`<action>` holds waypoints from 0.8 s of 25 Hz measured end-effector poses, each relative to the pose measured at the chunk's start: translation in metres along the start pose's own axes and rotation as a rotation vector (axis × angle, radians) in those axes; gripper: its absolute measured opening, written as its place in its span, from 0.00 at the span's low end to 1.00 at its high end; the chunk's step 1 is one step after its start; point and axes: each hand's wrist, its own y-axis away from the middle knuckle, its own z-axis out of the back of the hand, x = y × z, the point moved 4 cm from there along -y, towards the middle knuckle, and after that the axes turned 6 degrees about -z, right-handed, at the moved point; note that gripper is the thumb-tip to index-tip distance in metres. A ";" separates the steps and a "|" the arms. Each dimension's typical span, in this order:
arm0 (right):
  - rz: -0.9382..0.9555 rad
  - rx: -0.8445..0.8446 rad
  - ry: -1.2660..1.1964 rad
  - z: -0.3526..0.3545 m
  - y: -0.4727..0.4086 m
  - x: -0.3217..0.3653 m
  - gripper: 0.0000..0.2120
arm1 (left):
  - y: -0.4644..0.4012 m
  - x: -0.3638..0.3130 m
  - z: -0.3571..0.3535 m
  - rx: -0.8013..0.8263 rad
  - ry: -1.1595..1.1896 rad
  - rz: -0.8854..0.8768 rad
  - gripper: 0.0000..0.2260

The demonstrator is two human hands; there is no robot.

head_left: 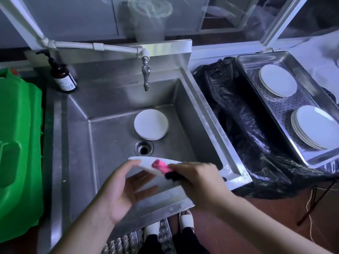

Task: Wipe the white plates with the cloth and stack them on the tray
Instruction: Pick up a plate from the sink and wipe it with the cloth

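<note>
While the left hand (121, 191) holds a white plate (146, 166) edge-on over the sink (102, 136), most of the plate face is hard to read: only the thin rim and a blurred underside show. Left thumb sits on the rim, fingers spread open beneath; motion blur hides whether they touch the plate. Right hand (198, 182) is closed around a pink cloth (160, 166), pressed on the plate just past its fingertips. A dark part of the cloth under the knuckles is unclear. Beyond both sets of fingers, a small stack of plates (151, 124) lies in the sink by the drain (144, 147). Far right of the right hand, the tray (311, 158) carries two stacks (278, 82) (317, 129); the near one is cut off by the frame edge. Counts not readable.
</note>
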 end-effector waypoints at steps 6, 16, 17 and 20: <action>-0.632 0.039 -1.054 0.025 -0.015 -0.046 0.03 | -0.018 -0.049 0.021 0.053 -0.408 -0.437 0.41; -0.744 0.239 -1.399 0.005 0.012 -0.052 0.29 | 0.008 -0.041 0.021 0.734 -0.214 -0.280 0.36; -0.784 0.196 -1.375 0.004 0.007 -0.053 0.25 | 0.011 -0.039 0.019 0.705 -0.210 -0.305 0.35; -0.968 -0.038 -1.158 0.005 0.001 -0.064 0.15 | 0.021 -0.033 0.013 0.601 -0.257 -0.406 0.30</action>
